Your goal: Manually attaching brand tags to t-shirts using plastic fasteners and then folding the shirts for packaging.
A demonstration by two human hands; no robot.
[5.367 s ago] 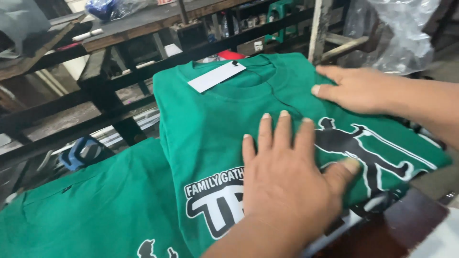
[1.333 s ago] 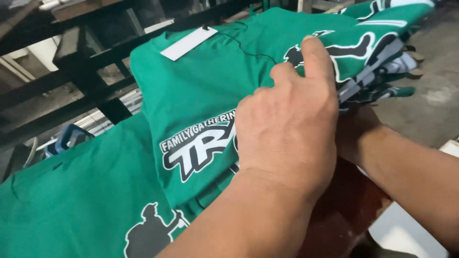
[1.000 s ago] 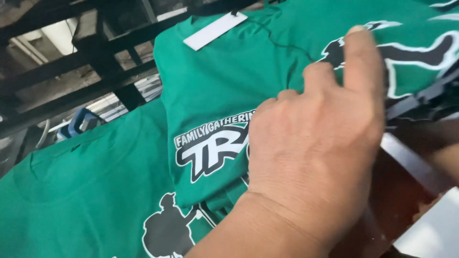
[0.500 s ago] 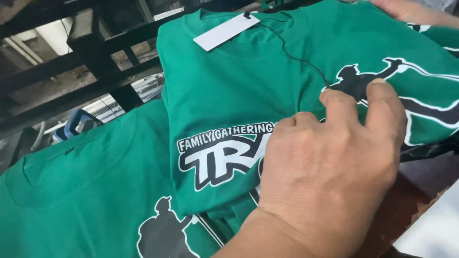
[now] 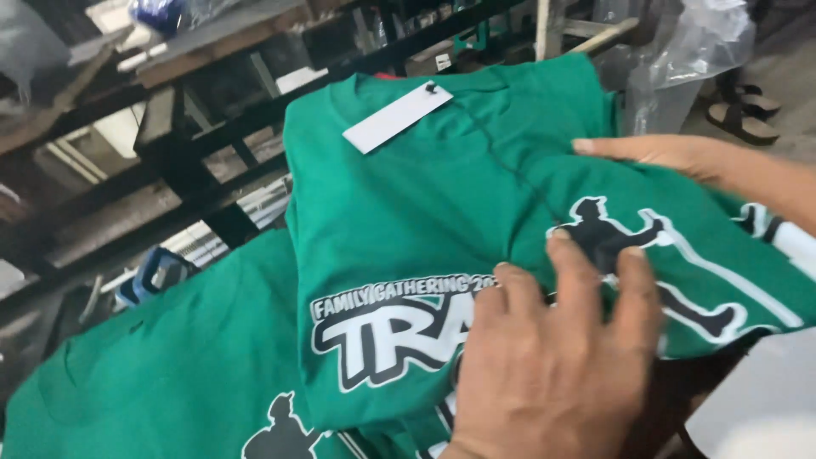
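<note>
A garment workshop: tagged green printed shirts stacked beside dark metal racks

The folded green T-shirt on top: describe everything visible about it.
The folded green T-shirt looks like soft knit fabric with a black-and-white print of lettering and a silhouetted figure. A blank white tag lies near its collar. It rests tilted on another green shirt. The left hand presses its lower edge; the right hand lies on its right side.

Dark metal rack bars fence off ten to twelve o'clock behind the folded green printed T-shirt. Crinkled clear plastic bag crowds one o'clock. Open fabric at eleven o'clock, around the white card tag, lies free.
</note>
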